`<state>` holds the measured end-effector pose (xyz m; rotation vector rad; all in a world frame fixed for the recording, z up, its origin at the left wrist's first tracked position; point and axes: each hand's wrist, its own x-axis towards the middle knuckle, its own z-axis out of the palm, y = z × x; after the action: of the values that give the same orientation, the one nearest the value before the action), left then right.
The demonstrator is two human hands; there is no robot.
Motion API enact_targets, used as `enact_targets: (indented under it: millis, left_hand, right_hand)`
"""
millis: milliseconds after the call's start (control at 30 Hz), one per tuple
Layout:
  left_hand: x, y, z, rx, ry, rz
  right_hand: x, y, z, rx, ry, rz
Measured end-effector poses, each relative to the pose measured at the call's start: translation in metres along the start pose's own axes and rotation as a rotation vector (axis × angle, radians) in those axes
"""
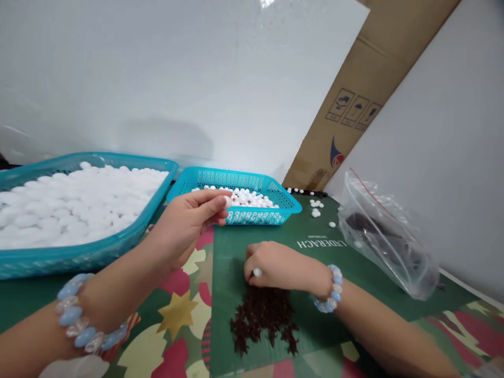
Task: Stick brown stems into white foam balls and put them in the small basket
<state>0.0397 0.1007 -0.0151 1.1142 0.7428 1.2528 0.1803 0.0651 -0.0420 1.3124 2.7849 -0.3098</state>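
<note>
Pinching 1 white bead (227, 201) in left hand (185, 223) above small basket (289, 205) | right hand (275, 265) is gripping another bead (257, 272) over brown pieces (263, 317)

Large basket (79, 252) is set far left on the table (433, 310), filled with beads (71, 202). Small basket (271, 212) is placed just right of it, further back, partly filled. Loose beads (315, 207) are scattered right of the small basket. Plastic bag (388, 241) is laid at right, against the wall. Cardboard (366, 100) is leaned behind, right of centre. Pile of small star-shaped pieces (263, 320) is heaped near centre front. Left hand (185, 226) is held before the small basket, a bead pinched; right hand (275, 265) is rested just behind the pile.
</note>
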Motion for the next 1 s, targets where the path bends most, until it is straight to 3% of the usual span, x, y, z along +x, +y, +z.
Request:
enact_targets:
  millis: [267,400,600,1000]
  left_hand:
    - [-0.002,0.009,-0.005,-0.127,-0.044,-0.064]
    - [-0.005,0.011,-0.004,-0.128,-0.120,-0.063]
    - [-0.007,0.010,-0.001,-0.096,-0.149,-0.038]
    - [-0.008,0.010,0.002,-0.100,-0.098,-0.011]
  right_hand:
    - [-0.002,-0.004,-0.010,0.120,0.113,-0.086]
    - [-0.011,-0.006,-0.026,0.524,0.294,-0.011]
    - [-0.020,-0.013,-0.040,0.950,0.359,0.128]
    - [-0.019,-0.015,-0.052,1.150,0.576,0.093]
